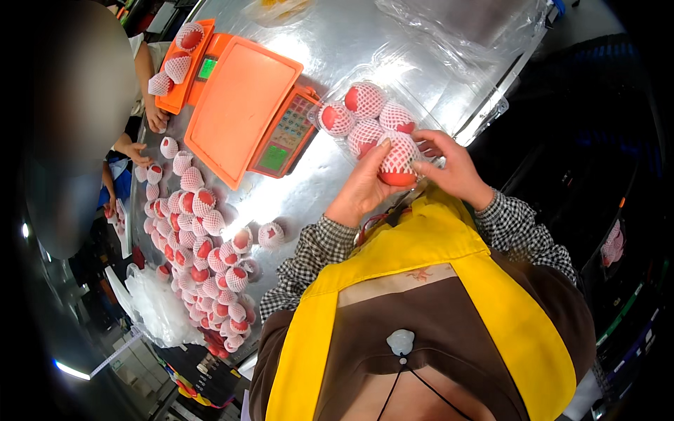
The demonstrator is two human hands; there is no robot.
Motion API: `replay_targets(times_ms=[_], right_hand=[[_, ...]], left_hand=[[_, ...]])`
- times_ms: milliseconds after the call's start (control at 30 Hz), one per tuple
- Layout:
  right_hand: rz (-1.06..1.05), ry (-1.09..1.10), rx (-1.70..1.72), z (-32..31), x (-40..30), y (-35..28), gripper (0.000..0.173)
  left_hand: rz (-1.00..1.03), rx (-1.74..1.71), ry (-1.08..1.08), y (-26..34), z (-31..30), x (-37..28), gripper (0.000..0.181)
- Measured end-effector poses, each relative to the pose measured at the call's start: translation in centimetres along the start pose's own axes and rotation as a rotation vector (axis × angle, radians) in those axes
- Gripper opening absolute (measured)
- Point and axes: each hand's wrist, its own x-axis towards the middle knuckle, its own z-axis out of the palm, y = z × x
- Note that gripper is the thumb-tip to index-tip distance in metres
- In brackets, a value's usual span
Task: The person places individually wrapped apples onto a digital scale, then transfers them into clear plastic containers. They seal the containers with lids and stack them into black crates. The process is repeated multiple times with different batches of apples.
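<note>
My left hand (363,184) holds a red round fruit in a white foam net (398,158), its thumb on the net and its fingers beneath. The fruit's bare red end faces me. Curved fingers of my right hand (442,160) touch the net's right side, with the fingers apart. Just beyond lies a clear plastic tray (421,102) with several netted fruits, one of them a netted fruit (336,119) at the left. The held fruit is over the near part of this tray. Whether it touches the tray's bottom is hidden.
An orange scale (242,105) stands left of the tray; another orange scale (181,68) beyond it bears netted fruits. A heap of netted fruits (202,252) covers the metal table's left side. Clear plastic film (447,31) lies at the far edge. Other people's hands (157,117) are at the left.
</note>
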Motion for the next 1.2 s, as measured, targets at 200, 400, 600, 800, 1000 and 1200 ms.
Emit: replay_targets(times_ms=[200,400,600,800,1000,1200], right_hand=[[0.050,0.089,-0.030,1.7,-2.0,1.4,0.055],[0.059,0.078,0.017,0.9,-2.4,1.5,0.042],[0.187,0.086,-0.195,-1.8,-3.1,3.2,0.033],[0.397,0.586,0.129,-5.2,-3.0,8.7,0.051],[0.361,0.753,0.653,-6.6,-1.7,6.8,0.068],[-0.019,0.433,0.109,-3.7,-2.6,2.6,0.056]], left_hand=[[0.222,0.419,0.079,-2.3,1.4,-0.5,0.070],[0.840,1.484,0.229,-4.8,-1.7,1.3,0.079],[0.657,1.750,0.440,-5.6,1.7,1.4,0.076],[0.777,1.770,0.334,-4.9,0.2,1.0,0.070],[1.004,1.161,0.758,-3.9,-6.0,-0.8,0.049],[0.109,0.284,0.413,-2.6,-7.2,-0.8,0.055]])
